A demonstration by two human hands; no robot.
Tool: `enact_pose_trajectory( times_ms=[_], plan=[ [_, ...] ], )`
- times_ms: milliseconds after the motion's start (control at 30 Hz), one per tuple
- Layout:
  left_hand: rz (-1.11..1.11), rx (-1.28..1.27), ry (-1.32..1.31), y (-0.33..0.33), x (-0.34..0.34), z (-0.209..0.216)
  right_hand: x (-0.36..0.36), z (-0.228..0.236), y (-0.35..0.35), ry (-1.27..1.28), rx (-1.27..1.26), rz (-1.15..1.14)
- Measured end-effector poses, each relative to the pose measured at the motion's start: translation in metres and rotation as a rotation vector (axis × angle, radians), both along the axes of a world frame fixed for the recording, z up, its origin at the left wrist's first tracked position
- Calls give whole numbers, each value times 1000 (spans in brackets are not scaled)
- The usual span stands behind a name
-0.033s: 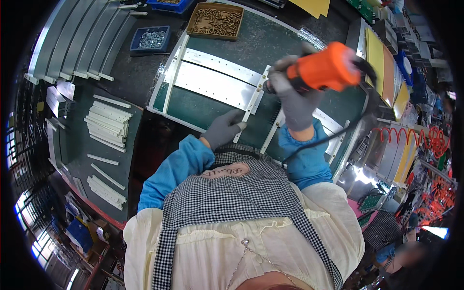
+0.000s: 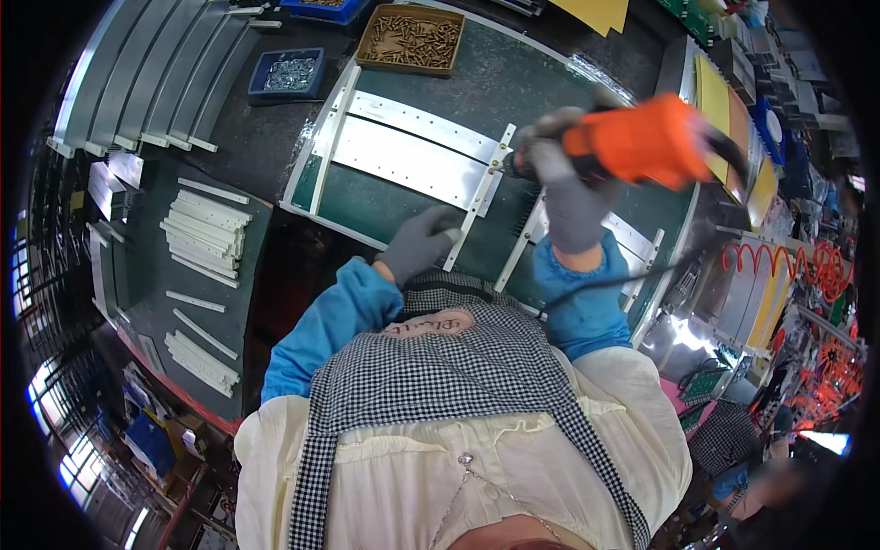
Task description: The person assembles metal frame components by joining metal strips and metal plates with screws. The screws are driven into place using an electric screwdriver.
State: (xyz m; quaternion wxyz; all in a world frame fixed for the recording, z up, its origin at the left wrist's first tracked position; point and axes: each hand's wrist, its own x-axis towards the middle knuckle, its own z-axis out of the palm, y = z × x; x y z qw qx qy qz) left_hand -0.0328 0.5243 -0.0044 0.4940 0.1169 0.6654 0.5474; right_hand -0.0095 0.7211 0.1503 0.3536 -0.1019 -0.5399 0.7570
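Note:
My right hand (image 2: 577, 197), in a grey glove, is closed round an orange electric screwdriver (image 2: 642, 142), blurred by motion. The tool lies nearly level, its tip close to a screw on a white crossbar (image 2: 481, 192). This slanting bar lies across the right ends of two white perforated panels (image 2: 408, 165). A second white bar (image 2: 332, 147) crosses their left ends. My left hand (image 2: 422, 243), also gloved, is beside the near part of the crossbar. Its thumb and forefinger are apart, with the thumb tip by the bar's edge; the other fingers are bent and partly hidden.
A brown tray of brass-coloured screws (image 2: 410, 41) and a blue bin of silver hardware (image 2: 287, 73) stand at the back. White strips (image 2: 206, 234) are stacked on the left bench. Further bars (image 2: 521, 243) lie right of the panels. The tool's black cord (image 2: 632, 280) crosses my right forearm.
My right hand and the screwdriver have moved right and slightly nearer to me. My left hand has shifted a little to the left, its thumb drawing back from the crossbar.

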Motion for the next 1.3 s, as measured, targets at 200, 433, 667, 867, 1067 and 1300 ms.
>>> enact_pose_trajectory(
  times_ms=[200, 433, 667, 867, 1067, 1300],
  plan=[
    [463, 544, -462, -2, -19, 54, 10, 16, 19, 265, -92, 75],
    [343, 448, -233, 8, -11, 65, 15, 2, 5, 156, -128, 132],
    [371, 412, -101, 13, -3, 61, 13, 0, 2, 118, -116, 94],
    [331, 392, 171, 16, 10, 52, 16, -2, 2, 79, -44, 40],
    [139, -204, 479, 2, 6, 36, 28, -3, 9, 73, 40, 10],
    [-24, -169, 152, 12, 25, 3, 34, -14, -3, -45, 61, -16]
  ],
)
